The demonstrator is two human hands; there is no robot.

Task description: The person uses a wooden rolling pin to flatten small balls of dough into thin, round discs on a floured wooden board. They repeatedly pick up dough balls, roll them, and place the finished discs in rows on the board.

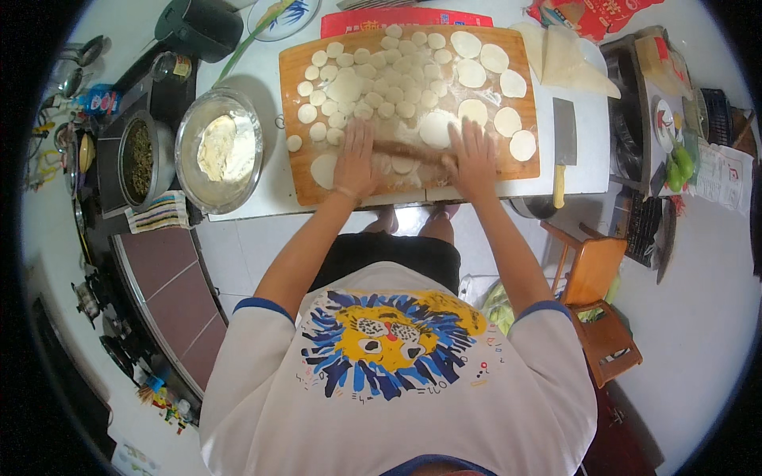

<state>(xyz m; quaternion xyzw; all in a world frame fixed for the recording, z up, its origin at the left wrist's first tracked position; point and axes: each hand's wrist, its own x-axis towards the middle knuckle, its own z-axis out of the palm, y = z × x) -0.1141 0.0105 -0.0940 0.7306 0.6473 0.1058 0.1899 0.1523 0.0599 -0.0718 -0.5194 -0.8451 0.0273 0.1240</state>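
A wooden rolling pin (413,151) lies across the near part of a floured wooden board (295,178). My left hand (357,163) rests flat over its left end, fingers stretched toward the far side. Over the right end lies my right hand (473,159), fingers also straight and apart, thumb against the pin. Beneath the middle of the pin, a small round of dough (403,166) partly shows. A rolled wrapper (437,128) lies just beyond the pin, and another (324,170) beside my left hand. Several small dough discs (373,73) cover the far left, with wider wrappers (508,121) along the right.
Left of the board stands a metal bowl (246,190) holding pale dough, beside a pot (163,170) of dark green filling. A cleaver (564,131) lies at the right, its handle near the table edge. A wooden chair (595,266) stands below right.
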